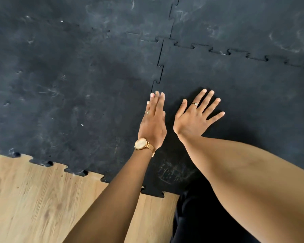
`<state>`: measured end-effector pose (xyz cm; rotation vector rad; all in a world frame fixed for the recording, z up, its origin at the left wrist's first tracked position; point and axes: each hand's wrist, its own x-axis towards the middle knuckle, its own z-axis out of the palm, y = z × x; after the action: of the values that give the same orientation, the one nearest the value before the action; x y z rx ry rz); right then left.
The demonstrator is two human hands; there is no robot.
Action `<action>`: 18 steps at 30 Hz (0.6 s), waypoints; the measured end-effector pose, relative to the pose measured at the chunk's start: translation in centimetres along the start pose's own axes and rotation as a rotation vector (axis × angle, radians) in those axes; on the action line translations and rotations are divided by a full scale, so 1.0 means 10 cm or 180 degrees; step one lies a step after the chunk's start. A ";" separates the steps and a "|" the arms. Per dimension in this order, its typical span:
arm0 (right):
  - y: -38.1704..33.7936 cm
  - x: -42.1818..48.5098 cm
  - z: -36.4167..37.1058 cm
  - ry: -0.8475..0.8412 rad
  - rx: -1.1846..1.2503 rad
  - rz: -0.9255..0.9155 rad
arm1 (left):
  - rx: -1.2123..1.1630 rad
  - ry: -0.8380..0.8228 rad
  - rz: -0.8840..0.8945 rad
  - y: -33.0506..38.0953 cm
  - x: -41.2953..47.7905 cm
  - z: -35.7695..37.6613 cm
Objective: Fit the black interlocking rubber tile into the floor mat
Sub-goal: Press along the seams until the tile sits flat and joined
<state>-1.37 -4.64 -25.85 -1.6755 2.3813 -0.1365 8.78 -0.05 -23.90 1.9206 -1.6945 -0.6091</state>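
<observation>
The black interlocking rubber tile lies flat at the right of the floor mat, its toothed edges meshed along the left seam and the far seam. My left hand lies on the left seam with its fingers straight and close together, a gold watch on the wrist. Just right of it, my right hand rests palm down on the tile with its fingers spread and a ring on one finger. Neither hand holds anything.
Scuffed black mat tiles fill the far and left parts of the view. Bare wooden floor shows at the near left, beyond the mat's toothed edge. My dark-clothed leg is at the bottom, under my right forearm.
</observation>
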 end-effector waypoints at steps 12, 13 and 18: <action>0.00 0.01 0.00 -0.0076 -0.0104 0.0070 | 0.1703 0.0363 -0.1299 -0.34 0.47 -0.09; 0.00 0.01 0.00 -0.0077 -0.0092 0.0076 | 0.1796 0.0332 -0.1395 -0.33 0.46 -0.07; 0.00 0.00 0.01 -0.0038 -0.0081 0.0090 | 0.1919 0.0137 -0.1412 -0.40 0.56 -0.06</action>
<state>-1.32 -4.65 -25.98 -1.6484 2.4068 -0.0914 12.95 -5.18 -25.98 2.7514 -1.5400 -0.2045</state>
